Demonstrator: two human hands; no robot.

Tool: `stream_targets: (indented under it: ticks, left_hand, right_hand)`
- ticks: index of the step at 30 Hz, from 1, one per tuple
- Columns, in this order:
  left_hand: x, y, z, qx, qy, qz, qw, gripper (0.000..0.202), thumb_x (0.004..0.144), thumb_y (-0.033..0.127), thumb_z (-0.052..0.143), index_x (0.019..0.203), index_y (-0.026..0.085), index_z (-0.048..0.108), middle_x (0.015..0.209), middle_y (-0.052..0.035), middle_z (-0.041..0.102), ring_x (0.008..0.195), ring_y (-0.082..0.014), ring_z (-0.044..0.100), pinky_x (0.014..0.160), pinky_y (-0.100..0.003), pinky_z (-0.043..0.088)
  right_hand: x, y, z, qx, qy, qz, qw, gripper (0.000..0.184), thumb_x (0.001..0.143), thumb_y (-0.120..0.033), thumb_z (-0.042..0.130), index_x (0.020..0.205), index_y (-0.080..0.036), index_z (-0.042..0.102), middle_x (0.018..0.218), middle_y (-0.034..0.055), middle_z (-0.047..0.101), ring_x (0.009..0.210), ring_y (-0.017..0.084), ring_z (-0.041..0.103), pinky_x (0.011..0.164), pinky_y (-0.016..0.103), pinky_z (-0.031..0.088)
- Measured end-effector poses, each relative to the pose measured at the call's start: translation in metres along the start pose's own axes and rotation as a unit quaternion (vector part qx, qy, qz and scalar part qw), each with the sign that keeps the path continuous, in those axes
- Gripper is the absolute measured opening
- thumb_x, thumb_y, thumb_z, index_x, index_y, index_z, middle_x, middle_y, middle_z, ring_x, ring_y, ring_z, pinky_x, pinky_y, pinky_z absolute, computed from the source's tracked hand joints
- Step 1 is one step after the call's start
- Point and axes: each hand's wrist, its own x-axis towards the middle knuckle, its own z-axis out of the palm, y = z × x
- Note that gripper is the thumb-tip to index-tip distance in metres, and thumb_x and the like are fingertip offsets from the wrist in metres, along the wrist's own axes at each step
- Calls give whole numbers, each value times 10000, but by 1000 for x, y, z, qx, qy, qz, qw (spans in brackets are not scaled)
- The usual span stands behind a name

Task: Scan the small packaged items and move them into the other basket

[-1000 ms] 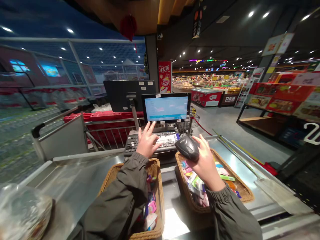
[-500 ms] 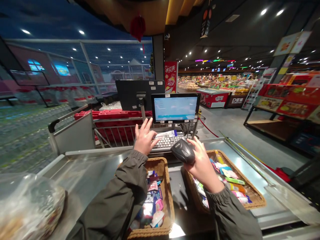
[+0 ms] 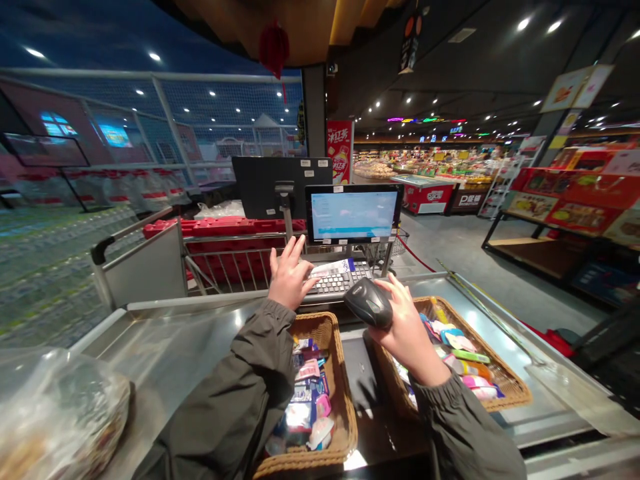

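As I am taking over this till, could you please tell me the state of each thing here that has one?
screen: switched on, lit.
scanner: lifted, in the grip of the right hand.
left hand: open, fingers spread over the keyboard.
left basket: filled with small packets.
right basket: filled with small packets.
plastic bag: full, lying on the counter; contents blurred.

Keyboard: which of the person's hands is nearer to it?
Left. The left hand is spread open over the left end of the keyboard, whether touching it is unclear. The right hand holds the scanner just in front of the keyboard, clear of the keys.
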Motion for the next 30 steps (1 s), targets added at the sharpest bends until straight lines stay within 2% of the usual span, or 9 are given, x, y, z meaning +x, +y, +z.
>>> stream_targets:
  ticks: [7,14,24,30]
  left_hand:
    - [-17,-8,-3,-3,-10,-9,1000,119,808,301,701,831,201,640,1576,-133,312,1475,-329,245,1164,-655,111]
    - [-48,-24,-8,7,-38,-26,999,114,808,302,698,834,202,649,1568,-136,329,1467,-332,265,1162,-660,109]
    - [-110,-49,-15,36,-92,-69,993,104,805,288,706,826,203,650,1564,-140,339,1460,-332,283,1144,-683,139]
    - [-152,-60,-10,30,-125,-107,986,94,800,283,704,821,204,659,1551,-156,358,1453,-353,292,1125,-706,155]
  right_hand:
    - [-2,1,7,-9,-7,5,1000,442,686,-188,608,1127,-191,632,1417,162,478,1457,410,231,1110,706,235]
    - [-2,-13,22,-5,-11,12,1000,423,683,-162,581,1101,-174,645,1388,169,501,1448,408,250,1117,689,249]
    - [-1,-31,46,17,-53,-3,998,431,700,-173,583,1127,-165,642,1391,167,497,1443,414,255,1124,688,241]
    - [-1,-37,63,24,-76,-25,997,422,700,-182,604,1121,-178,638,1389,157,502,1441,413,260,1114,696,248]
